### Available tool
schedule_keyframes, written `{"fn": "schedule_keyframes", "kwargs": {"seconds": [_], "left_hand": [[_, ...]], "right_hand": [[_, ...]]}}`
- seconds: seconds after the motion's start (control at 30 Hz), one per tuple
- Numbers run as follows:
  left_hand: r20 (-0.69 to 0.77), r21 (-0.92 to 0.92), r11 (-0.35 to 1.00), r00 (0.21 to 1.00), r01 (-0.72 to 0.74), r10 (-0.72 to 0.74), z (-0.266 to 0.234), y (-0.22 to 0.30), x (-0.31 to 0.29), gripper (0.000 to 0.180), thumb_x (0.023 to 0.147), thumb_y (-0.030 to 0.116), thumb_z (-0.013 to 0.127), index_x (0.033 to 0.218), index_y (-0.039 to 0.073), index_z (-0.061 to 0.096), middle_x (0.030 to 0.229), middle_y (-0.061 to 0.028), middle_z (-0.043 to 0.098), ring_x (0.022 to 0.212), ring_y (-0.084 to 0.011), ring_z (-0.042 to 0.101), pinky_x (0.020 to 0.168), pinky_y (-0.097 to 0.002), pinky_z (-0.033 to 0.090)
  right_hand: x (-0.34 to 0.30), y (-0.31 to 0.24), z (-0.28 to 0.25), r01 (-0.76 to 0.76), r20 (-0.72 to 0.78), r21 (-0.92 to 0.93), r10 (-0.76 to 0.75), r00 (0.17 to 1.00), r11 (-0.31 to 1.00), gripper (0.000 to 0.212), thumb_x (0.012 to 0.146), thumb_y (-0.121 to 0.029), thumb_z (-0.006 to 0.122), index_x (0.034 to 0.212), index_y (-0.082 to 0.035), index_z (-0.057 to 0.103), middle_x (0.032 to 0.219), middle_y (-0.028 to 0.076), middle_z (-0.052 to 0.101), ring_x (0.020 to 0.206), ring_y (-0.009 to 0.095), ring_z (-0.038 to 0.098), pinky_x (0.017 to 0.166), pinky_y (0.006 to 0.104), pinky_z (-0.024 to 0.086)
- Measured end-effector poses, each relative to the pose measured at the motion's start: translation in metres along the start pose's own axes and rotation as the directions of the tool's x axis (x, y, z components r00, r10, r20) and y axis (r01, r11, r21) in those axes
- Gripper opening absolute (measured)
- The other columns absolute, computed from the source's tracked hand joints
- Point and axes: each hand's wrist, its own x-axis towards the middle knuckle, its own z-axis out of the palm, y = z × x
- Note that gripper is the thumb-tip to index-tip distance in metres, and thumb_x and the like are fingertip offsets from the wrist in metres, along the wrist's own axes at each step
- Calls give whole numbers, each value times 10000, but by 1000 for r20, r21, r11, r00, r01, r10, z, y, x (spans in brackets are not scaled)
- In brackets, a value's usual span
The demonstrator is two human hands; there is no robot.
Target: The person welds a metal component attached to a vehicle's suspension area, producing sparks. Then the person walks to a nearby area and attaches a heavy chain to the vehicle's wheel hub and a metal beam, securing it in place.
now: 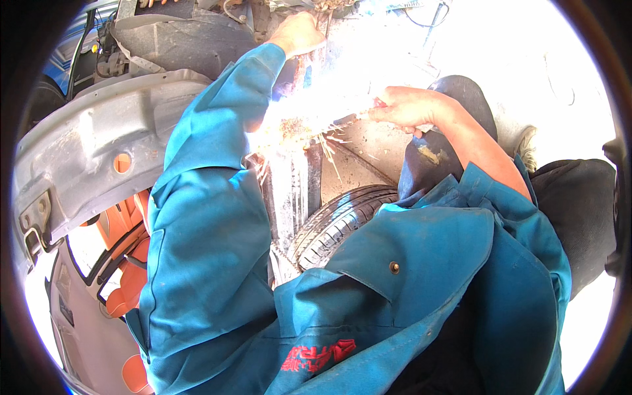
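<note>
A white-blue welding arc and flying sparks hide the middle of the metal frame rail [284, 191]. My right hand [411, 108], coming from the right, is closed around a welding electrode holder [379, 103]. Only a red bit of that tool shows, and glare covers its front. Beyond the arc, my left hand [297, 34] is closed at the far end of a rusty metal bar [318, 56]; its fingertips are partly hidden. My left sleeve passes close to the sparks.
A grey car bumper beam [112, 125] lies along the left, beside orange car seats [125, 276]. A tyre [336, 220] sits below the sparks. My dark-trousered knee [461, 99] rises behind my right hand. Thin cables lie on the sunlit floor [546, 99].
</note>
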Motion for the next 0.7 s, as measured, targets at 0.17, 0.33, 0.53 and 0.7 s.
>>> {"fn": "schedule_keyframes", "kwargs": {"seconds": [0.17,0.33,0.53,0.7], "left_hand": [[-28,50,998,999,-23,24,3,-2,2,415,784,289,702,1055,-18,772,1144,-280,729,1096,-396,718,991,-443,556],[-40,46,999,999,-13,15,7,-6,7,414,785,291,696,1049,-17,776,1158,-281,725,1124,-385,709,987,-448,557],[-65,49,999,998,5,-2,5,-2,4,430,788,298,696,1065,-24,763,1127,-273,736,1090,-373,725,971,-453,571],[-62,-35,999,998,3,-5,5,-2,1,442,783,282,697,1095,-25,754,1133,-281,732,1073,-388,728,964,-453,576]], "right_hand": [[5,3,5,43,-36,-10,-43,998,999,338,1069,-331,554,1081,0,625,658,67,550,466,160,537,443,359,485],[-1,-1,1,-28,6,1,28,1000,1000,355,1065,-365,556,1116,-22,630,619,55,532,460,162,531,451,361,483],[2,-1,0,-8,-18,-23,8,1000,1000,406,1039,-409,580,1040,-11,656,607,51,524,459,174,540,455,373,483],[7,4,3,-14,-40,-43,12,999,999,418,1037,-405,584,1068,4,660,610,58,533,456,182,539,463,377,485]]}}
